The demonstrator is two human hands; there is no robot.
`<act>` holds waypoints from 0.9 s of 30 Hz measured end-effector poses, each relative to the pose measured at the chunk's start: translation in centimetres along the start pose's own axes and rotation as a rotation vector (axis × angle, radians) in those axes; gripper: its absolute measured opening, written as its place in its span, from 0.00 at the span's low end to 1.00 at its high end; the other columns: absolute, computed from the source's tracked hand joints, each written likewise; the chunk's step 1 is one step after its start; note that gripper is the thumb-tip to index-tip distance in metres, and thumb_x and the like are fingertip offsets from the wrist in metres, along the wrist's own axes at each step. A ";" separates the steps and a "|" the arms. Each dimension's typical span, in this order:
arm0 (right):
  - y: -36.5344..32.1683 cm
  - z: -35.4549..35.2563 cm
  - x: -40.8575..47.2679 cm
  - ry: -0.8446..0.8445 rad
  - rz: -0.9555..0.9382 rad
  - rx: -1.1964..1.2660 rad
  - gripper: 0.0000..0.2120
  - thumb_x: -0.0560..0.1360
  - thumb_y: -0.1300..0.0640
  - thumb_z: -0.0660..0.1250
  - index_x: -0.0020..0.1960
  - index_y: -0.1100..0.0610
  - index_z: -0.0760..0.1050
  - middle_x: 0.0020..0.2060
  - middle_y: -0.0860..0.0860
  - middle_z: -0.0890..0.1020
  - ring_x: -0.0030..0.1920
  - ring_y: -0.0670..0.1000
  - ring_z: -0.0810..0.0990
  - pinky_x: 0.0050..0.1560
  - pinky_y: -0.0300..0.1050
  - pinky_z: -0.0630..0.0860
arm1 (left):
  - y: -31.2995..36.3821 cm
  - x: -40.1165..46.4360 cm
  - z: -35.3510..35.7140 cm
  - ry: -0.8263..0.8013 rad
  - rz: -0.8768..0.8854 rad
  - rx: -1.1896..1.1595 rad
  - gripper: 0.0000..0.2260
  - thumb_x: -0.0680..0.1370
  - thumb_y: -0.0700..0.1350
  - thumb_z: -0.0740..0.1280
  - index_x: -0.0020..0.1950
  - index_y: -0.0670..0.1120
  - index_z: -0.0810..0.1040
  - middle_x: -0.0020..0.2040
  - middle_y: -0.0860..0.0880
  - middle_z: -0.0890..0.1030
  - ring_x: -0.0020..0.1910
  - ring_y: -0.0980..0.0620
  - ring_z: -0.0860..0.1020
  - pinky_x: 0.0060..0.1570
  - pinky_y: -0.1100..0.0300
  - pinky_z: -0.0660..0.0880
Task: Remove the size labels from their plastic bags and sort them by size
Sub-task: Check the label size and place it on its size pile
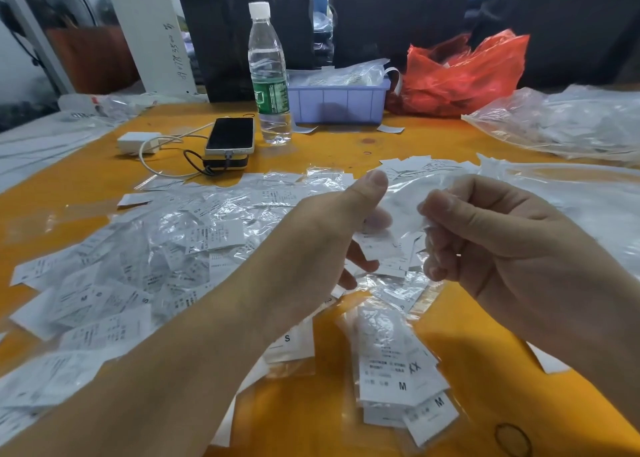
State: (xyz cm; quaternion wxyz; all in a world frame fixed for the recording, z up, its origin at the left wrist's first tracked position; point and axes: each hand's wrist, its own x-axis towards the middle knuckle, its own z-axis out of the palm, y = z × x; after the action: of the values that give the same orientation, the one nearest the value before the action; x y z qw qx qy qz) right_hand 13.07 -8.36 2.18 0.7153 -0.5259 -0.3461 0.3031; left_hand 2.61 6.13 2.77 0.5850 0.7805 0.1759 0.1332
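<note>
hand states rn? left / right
Left hand: fingers curled, holds a small plastic bag of size labels.
Right hand: fingers curled, pinches the same bag's upper edge.

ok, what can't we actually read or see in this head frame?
- Size on the labels between the hands: blurred, partly covered by the left hand and right hand.
- Fine print on the label pile: too small, with bag glare.
- Purple bin contents: hidden behind its wall and plastic.
- Red bag contents: opaque.

Bottle (268,72) left of tray (337,105); phone (230,135) before bottle, on table (398,145).
</note>
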 end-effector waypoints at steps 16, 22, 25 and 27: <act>-0.4 -0.3 0.1 -0.085 0.072 -0.087 0.07 0.61 0.55 0.79 0.37 0.53 0.83 0.31 0.49 0.79 0.32 0.46 0.79 0.31 0.41 0.77 | 0.5 -0.6 -0.2 -0.110 0.177 -0.043 0.10 0.71 0.55 0.68 0.36 0.50 0.82 0.34 0.49 0.81 0.35 0.51 0.77 0.32 0.64 0.73; -0.7 -0.5 0.1 -0.227 0.138 -0.106 0.04 0.64 0.56 0.73 0.37 0.56 0.81 0.30 0.52 0.78 0.30 0.48 0.76 0.33 0.42 0.76 | 0.6 -0.6 -0.2 -0.146 0.176 -0.035 0.11 0.71 0.55 0.66 0.35 0.51 0.81 0.32 0.50 0.79 0.35 0.49 0.77 0.32 0.61 0.73; -0.7 -0.5 0.1 -0.206 0.149 -0.099 0.03 0.64 0.57 0.72 0.36 0.56 0.80 0.28 0.52 0.77 0.28 0.48 0.74 0.32 0.42 0.75 | 0.6 -0.4 -0.4 -0.079 0.190 -0.100 0.11 0.72 0.54 0.65 0.35 0.50 0.82 0.32 0.50 0.80 0.32 0.53 0.78 0.30 0.63 0.74; -0.7 -0.5 0.1 -0.185 0.153 -0.082 0.04 0.63 0.57 0.72 0.35 0.57 0.80 0.27 0.52 0.76 0.28 0.49 0.73 0.32 0.42 0.75 | 0.6 -0.2 -0.7 0.009 0.191 -0.175 0.09 0.72 0.49 0.65 0.36 0.49 0.83 0.34 0.50 0.82 0.33 0.53 0.79 0.30 0.62 0.76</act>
State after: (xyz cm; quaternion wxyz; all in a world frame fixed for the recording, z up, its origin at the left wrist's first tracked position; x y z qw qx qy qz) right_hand 13.57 -8.73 2.74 0.6331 -0.5493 -0.3818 0.3895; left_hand 2.19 6.48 3.53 0.6346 0.7391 0.0910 0.2068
